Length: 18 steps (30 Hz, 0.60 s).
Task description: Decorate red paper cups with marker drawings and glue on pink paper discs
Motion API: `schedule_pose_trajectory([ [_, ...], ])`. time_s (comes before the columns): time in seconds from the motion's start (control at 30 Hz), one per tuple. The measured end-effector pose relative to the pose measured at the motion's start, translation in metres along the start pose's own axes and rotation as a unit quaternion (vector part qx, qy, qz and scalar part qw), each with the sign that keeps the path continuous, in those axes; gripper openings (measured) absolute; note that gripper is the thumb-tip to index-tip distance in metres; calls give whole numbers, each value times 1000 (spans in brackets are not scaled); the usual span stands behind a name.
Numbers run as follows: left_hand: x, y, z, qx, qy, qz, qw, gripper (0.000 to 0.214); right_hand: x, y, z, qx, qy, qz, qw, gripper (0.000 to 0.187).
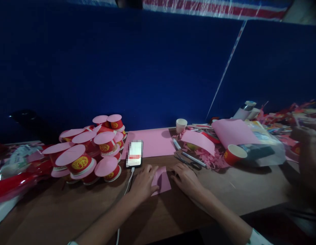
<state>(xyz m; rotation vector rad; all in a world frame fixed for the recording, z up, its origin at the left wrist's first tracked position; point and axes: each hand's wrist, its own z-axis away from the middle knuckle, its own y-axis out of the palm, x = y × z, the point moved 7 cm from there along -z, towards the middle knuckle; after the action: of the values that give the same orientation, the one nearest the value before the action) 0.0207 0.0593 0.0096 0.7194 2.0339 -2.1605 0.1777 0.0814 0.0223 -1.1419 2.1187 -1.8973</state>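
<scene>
A small sheet of pink paper (pixel 161 181) lies on the brown table between my two hands. My left hand (pixel 144 180) rests on its left edge, thumb and fingers apart. On the other side, my right hand (pixel 187 178) lies palm down beside the sheet's right edge, fingers stretched out and slightly bent. Whether its fingertips touch the paper I cannot tell. Just beyond my left hand lies a lit phone (pixel 134 154) with a white cable (pixel 129 182) plugged in. Scissors (pixel 195 165) and a marker-like pen (pixel 193 159) lie beyond my right hand.
Stacked red cups with pink paper discs (pixel 104 137) stand at the left. A larger pink sheet (pixel 155 143), a white cup (pixel 181 125), a red cup (pixel 235 154) and pink scraps (pixel 211 159) lie behind. Another person's hand (pixel 304 136) shows at the right.
</scene>
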Motion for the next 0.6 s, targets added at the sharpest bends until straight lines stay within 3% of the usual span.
schedule_pose_trajectory([
  [0.2, 6, 4, -5, -26, 9, 67, 997, 62, -6, 6, 0, -11, 24, -64, 998, 31],
  [0.4, 3, -3, -5, -48, 15, 161, 986, 66, -16, 17, -1, -11, 92, -208, 974, 54],
  [0.6, 1, -9, -2, -42, -24, 397, 916, 66, -3, 28, 0, 57, 89, -415, 904, 59],
])
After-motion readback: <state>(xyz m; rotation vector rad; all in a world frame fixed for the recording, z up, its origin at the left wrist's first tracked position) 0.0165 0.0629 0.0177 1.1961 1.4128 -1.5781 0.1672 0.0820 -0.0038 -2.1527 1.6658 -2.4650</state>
